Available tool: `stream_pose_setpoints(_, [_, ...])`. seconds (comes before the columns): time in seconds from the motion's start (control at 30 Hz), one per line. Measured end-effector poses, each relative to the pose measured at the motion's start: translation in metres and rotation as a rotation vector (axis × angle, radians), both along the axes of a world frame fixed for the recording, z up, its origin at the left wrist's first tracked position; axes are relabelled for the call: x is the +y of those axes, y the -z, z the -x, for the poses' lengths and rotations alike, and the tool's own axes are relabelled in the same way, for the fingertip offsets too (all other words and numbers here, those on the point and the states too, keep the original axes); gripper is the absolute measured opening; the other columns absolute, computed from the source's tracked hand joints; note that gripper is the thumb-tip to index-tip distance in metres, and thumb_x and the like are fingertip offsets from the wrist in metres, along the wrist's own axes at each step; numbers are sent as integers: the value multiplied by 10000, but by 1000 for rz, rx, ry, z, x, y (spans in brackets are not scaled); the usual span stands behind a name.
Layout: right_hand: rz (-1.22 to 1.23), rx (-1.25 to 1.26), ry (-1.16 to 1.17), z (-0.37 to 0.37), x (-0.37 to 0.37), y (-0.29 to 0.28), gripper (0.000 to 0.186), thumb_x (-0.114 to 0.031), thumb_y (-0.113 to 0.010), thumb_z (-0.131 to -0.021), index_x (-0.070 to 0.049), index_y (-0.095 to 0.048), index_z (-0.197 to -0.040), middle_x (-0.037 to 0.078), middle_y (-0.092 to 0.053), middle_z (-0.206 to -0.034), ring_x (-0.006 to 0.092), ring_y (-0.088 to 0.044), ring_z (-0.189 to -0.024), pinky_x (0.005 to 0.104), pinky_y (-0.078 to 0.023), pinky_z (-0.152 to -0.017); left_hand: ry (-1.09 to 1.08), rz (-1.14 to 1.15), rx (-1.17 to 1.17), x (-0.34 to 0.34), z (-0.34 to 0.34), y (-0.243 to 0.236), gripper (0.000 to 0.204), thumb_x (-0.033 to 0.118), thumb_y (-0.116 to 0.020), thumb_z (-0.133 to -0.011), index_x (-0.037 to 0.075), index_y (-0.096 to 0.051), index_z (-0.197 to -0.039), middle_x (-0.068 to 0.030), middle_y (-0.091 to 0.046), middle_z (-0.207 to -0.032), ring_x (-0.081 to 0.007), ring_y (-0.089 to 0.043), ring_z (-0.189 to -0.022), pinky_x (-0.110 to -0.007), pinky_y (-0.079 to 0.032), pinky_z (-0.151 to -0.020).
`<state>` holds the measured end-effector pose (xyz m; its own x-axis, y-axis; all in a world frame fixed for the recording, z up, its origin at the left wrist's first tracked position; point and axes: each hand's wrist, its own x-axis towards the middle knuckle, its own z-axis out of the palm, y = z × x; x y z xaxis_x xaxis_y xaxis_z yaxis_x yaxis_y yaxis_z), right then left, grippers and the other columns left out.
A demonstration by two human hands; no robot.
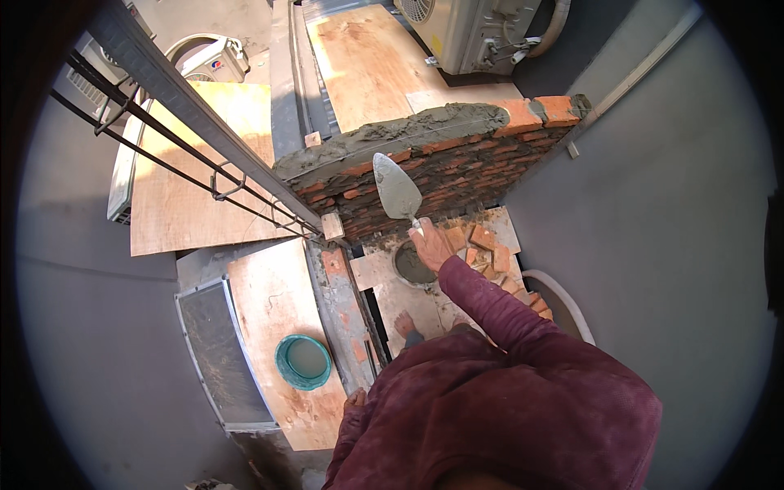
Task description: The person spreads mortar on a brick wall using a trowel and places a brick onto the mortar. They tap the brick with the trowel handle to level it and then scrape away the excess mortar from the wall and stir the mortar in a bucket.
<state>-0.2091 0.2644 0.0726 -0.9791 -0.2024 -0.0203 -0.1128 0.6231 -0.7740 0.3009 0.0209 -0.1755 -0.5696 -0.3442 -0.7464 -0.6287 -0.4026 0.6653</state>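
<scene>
My right hand [433, 247] is closed around the handle of a pointed trowel [396, 189], whose blade is grey with mortar and tips up toward the brick wall [457, 167]. Wet mortar [384, 137] covers most of the wall's top, and two bare bricks [523, 114] sit at its right end. Below the trowel stands a round tub of mortar [412, 263], partly behind my hand. Down by the low brick-and-cement ledge is my left hand [355, 400], mostly hidden by my sleeve; its fingers do not show well enough to judge.
Loose bricks [490, 249] lie in a pile right of the tub. A teal bucket [303, 362] of cloudy water rests on a plywood sheet [273, 286] at left. Steel bars [163, 135] slant in from the upper left. An air-conditioner unit [465, 33] stands beyond the wall.
</scene>
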Motion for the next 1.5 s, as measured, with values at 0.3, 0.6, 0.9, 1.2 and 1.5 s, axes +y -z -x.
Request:
stream_pose_setpoints(0.3, [-291,31,1,62,8,-57,358,-325,-480,-974,18,-493,-1074,313,-647,-958,493,-621,-923,558,-482,-793,147,27,-86,4,31,-17,326,209,-664,-945,1,-666,-1197,-29,-688,-1002,-121,-630,-921,-273,-519,-829])
stream_pose_setpoints(0.6, [-353,81,-195,45,-3,-118,359,-322,-484,-971,32,-507,-1024,316,-654,-921,496,-630,-895,560,-491,-809,519,118,-31,-7,71,-10,339,273,-615,-986,63,-655,-1249,-11,-677,-975,-98,-608,-866,-261,-515,-774])
stream_pose_setpoints(0.9, [-576,-8,19,75,62,-117,374,-317,-477,-971,39,-534,-1069,320,-656,-957,493,-627,-950,548,-487,-846,305,51,-98,16,140,-53,365,276,-689,-919,34,-690,-1193,-96,-699,-1135,-192,-634,-1072,-332,-477,-961])
stream_pose_setpoints(1.2, [-336,-96,260,45,126,-79,458,-360,-469,-963,42,-532,-1175,349,-637,-990,511,-610,-951,559,-465,-853,513,95,-170,-2,130,-44,525,467,-664,-901,76,-662,-1250,-93,-689,-1048,-216,-629,-940,-373,-522,-782])
stream_pose_setpoints(1.5, [82,-642,330,-89,125,89,543,-319,-619,-874,46,-495,-1255,298,-628,-1114,410,-633,-1036,441,-494,-891,946,-467,-559,-5,130,-35,619,490,-630,-922,118,-521,-1405,-72,-555,-1378,-223,-563,-1176,-461,-471,-941])
